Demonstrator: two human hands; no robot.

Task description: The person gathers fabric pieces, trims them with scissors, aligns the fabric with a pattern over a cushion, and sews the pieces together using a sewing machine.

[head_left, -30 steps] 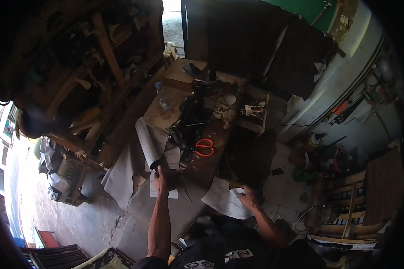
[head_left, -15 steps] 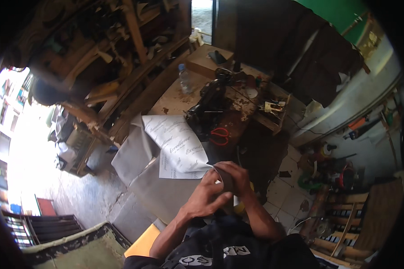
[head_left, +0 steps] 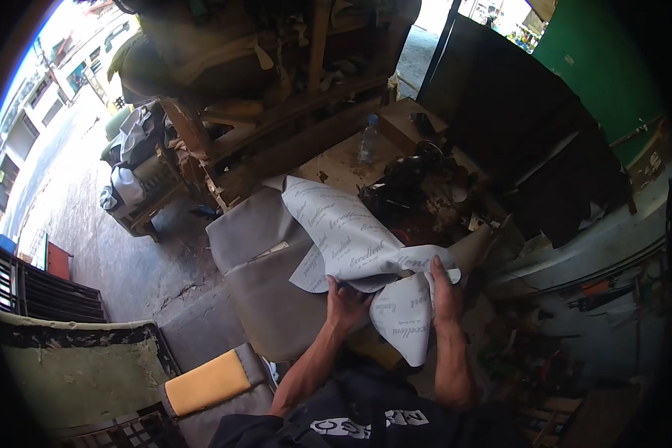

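A large sheet of grey upholstery leatherette with a pale, letter-printed backing (head_left: pixel 351 239) lies over the work table, its backing turned up. My left hand (head_left: pixel 346 305) is closed on its near edge, with the thumb on top and the other fingers partly hidden. At the right, my right hand (head_left: pixel 446 295) grips a folded part, thumb pressed on the backing and fingers mostly underneath. Between my hands a pointed flap hangs down toward my lap. More grey leatherette (head_left: pixel 265 299) drapes over the table's left side. Just beyond the sheet stands a dark sewing machine (head_left: pixel 403 183).
A clear bottle with a blue cap (head_left: pixel 367 142) stands on the wooden tabletop (head_left: pixel 336 164). A yellow foam pad (head_left: pixel 207 382) and a worn green panel (head_left: pixel 82 373) are at lower left. Wooden furniture frames (head_left: pixel 276 127) rise behind the table. Dark cloth (head_left: pixel 575 164) hangs at right.
My hands have moved apart; the right one has gone right, spreading the sheet's backing toward the machine. The red-handled scissors are now out of sight. The view has shifted left.
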